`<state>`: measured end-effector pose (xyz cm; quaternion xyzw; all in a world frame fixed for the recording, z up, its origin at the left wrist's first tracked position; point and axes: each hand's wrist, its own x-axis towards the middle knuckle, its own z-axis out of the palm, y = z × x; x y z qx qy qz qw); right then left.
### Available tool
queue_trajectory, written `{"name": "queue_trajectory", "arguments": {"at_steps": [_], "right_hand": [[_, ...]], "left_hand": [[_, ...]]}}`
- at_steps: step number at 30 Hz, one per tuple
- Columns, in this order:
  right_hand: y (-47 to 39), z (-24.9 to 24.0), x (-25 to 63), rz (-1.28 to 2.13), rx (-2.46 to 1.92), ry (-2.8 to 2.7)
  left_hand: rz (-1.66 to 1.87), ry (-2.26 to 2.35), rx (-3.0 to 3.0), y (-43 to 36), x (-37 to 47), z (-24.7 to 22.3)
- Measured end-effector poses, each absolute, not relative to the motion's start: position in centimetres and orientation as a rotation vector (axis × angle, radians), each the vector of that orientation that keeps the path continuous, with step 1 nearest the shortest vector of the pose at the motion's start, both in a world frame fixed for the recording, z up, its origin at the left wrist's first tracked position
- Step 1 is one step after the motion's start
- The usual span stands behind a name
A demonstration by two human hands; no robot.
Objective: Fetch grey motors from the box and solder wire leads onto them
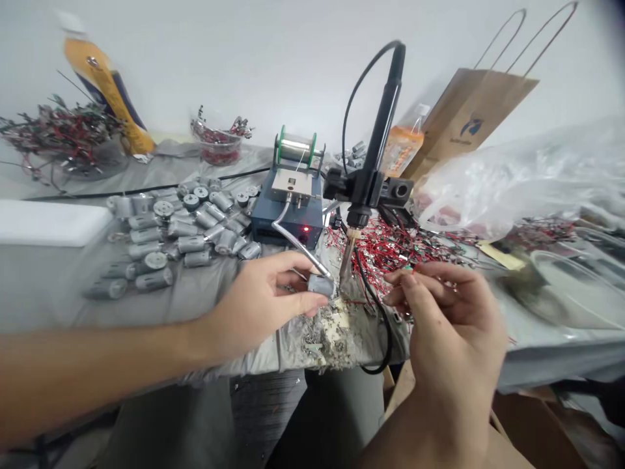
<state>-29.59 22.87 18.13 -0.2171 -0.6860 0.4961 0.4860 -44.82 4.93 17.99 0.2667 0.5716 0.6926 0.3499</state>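
My left hand (261, 301) pinches a small grey cylindrical motor (319, 284) between thumb and fingers, just under the metal feed tube and close to the tip of the mounted soldering iron (347, 264). To the right of the iron, my right hand (446, 312) has its fingers curled together; a small green-tipped piece shows at the fingertips, but what it grips is blurred. Behind it lies a heap of red wires (390, 247). Solder scraps (325, 335) cover the table edge below the motor.
A blue solder feeder (290, 221) with a wire spool stands behind the hands. Several grey motors (180, 234) lie to the left. At the right are a clear plastic bag (517, 176) and a brown paper bag (469, 117). Tangled wires (58, 130) sit at the far left.
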Motion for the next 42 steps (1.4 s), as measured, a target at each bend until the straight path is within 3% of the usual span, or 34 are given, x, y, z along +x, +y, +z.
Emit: {"name": "queue_trajectory", "arguments": {"at_steps": [9, 20, 27, 42], "right_hand": [[22.1, 18.4, -28.6, 0.792, -0.587, -1.823], [21.6, 19.0, -28.3, 0.978, -0.514, -1.947], [22.2, 18.6, -29.0, 0.742, -0.35, -2.017], [22.1, 18.7, -30.1, 0.824, -0.158, -2.081]], "left_hand": [[1.773, 1.525, 0.68, 4.7, -44.7, 18.4], [1.775, 1.555, 0.668, 4.6, -44.6, 18.5], [1.82, 1.543, 0.694, 4.5, -44.5, 18.4], [1.805, 1.518, 0.641, 4.4, -44.6, 18.5]]}}
